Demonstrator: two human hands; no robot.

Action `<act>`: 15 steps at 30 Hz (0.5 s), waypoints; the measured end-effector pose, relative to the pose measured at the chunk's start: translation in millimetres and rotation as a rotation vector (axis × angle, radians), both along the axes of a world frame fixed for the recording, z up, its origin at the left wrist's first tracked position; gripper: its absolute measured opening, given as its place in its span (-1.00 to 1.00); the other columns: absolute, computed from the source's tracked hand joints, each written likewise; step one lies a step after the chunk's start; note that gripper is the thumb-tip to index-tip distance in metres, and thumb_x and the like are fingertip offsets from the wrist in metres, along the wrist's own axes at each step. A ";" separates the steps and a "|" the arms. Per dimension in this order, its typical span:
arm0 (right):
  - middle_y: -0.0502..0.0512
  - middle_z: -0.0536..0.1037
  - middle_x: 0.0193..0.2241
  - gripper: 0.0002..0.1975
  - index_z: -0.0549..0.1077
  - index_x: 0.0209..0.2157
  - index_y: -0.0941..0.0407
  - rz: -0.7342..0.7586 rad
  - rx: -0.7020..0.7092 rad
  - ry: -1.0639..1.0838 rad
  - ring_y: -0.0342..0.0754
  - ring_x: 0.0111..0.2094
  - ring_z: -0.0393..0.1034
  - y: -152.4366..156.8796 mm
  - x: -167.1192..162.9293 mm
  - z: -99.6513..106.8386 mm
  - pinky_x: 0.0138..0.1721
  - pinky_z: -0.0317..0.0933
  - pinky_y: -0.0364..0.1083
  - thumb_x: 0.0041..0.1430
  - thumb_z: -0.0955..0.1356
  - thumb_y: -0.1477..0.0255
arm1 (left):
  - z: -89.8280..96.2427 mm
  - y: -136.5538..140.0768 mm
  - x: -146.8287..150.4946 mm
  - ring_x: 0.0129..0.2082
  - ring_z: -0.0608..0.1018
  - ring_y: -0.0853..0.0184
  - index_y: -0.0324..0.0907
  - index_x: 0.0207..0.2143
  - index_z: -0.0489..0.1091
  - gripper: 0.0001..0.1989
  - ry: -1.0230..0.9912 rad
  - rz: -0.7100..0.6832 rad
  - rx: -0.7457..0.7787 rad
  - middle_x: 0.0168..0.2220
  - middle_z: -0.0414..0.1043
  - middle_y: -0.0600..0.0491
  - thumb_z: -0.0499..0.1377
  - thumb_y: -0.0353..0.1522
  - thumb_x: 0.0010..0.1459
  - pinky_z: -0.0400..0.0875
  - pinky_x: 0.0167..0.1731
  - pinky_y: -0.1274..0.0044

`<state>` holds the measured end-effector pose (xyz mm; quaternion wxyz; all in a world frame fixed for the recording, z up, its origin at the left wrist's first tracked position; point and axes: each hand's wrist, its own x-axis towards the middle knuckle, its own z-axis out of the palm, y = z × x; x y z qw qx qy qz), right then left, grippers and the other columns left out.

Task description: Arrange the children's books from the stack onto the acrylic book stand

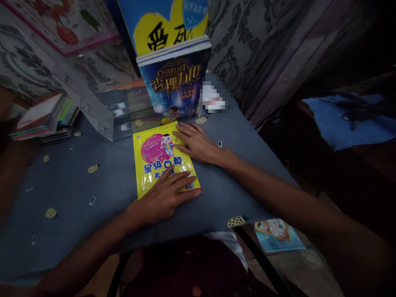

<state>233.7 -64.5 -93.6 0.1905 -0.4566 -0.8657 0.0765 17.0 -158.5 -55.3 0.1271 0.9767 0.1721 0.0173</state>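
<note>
A yellow workbook [145,173] with a pink oval and a cartoon child on its cover lies closed on the table. My left hand [165,196] rests flat over its lower part, fingers spread toward the right edge. Along the upper right edge, my right hand [198,142] lies with its fingers stretched out onto the cover. Just behind the workbook stand several dark blue books [176,88] with gold lettering on the front one. A taller blue and yellow book [161,22] rises behind them.
A clear plastic stand [99,115] holds the upright books. To its left is a stack of books or papers [43,117]. The table's grey cloth [71,189] has a pineapple print. A blue booklet [278,237] lies below the table edge. Blue cloth [334,128] shows at right.
</note>
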 end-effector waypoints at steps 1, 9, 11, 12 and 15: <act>0.38 0.31 0.30 -0.56 0.37 0.21 0.23 -0.008 0.015 -0.004 0.23 0.36 0.09 -3.0 -2.1 0.5 0.31 -0.03 0.30 0.41 0.21 0.32 | -0.4 -1.0 -0.4 0.35 0.21 0.14 -0.02 0.28 0.24 -0.40 0.001 0.004 0.000 0.30 0.28 -0.04 0.05 -0.59 0.24 0.04 0.31 0.03; 0.37 0.30 0.30 -0.53 0.32 0.25 0.21 0.141 -0.010 0.078 0.23 0.37 0.08 -44.3 -12.9 -6.7 0.32 0.07 0.29 0.40 0.21 0.33 | -2.8 -13.5 -1.5 0.35 0.22 0.18 0.00 0.31 0.19 -0.50 0.030 0.087 0.063 0.34 0.21 -0.06 0.04 -0.46 0.36 0.07 0.32 0.12; 0.33 0.30 0.31 -0.52 0.29 0.28 0.16 0.153 -0.012 0.127 0.20 0.38 0.05 -51.4 -11.6 -12.8 0.32 0.09 0.28 0.41 0.18 0.35 | -2.0 -18.2 -0.7 0.35 0.23 0.19 -0.02 0.31 0.19 -0.53 0.045 0.102 0.087 0.33 0.23 -0.06 0.02 -0.42 0.40 0.06 0.33 0.15; 0.31 0.30 0.31 -0.52 0.27 0.29 0.14 0.153 -0.009 0.143 0.19 0.39 0.04 -53.3 -10.8 -15.3 0.33 0.09 0.29 0.42 0.17 0.35 | -1.6 -20.9 -1.0 0.34 0.25 0.18 -0.04 0.30 0.20 -0.56 0.055 0.111 0.100 0.32 0.25 -0.06 0.01 -0.41 0.41 0.06 0.33 0.17; 0.28 0.29 0.32 -0.52 0.26 0.31 0.11 0.150 0.002 0.144 0.19 0.39 0.04 -54.8 -9.4 -18.4 0.33 0.08 0.29 0.42 0.18 0.35 | -0.8 -30.5 -8.8 0.31 0.30 0.15 -0.12 0.26 0.26 -0.61 0.083 0.157 0.132 0.28 0.31 -0.09 0.01 -0.38 0.42 0.12 0.31 0.20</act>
